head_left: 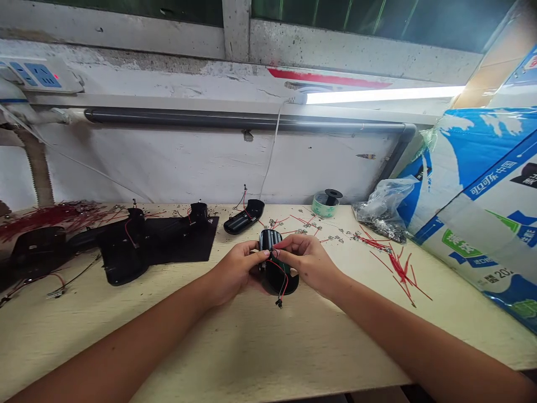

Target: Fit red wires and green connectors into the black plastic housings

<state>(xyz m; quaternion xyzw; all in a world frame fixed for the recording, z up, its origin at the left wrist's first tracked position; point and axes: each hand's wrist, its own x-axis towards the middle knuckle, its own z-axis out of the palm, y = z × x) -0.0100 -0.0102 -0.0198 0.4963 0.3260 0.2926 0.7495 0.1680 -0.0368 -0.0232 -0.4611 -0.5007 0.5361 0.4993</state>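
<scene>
A black curved plastic housing [272, 239] is held above the table in front of me. My left hand [238, 273] grips its left side, with the thumb on the upper face. From the right, my right hand [311, 262] is closed in a pinch over the housing's middle. Thin dark wire shows at those fingertips, partly hidden by them. A red wire [286, 284] and a black one curve over the housing's lower part to a small black connector [279, 303] hanging at the near end.
Behind my hands lies another wired black housing [245, 217]. Several more [121, 252] are at left near a red wire heap [62, 215]. Tape [325, 206], small metal parts, cut red wires [400, 266], a plastic bag [384, 207] and a large blue-white carton [482, 212] occupy the right.
</scene>
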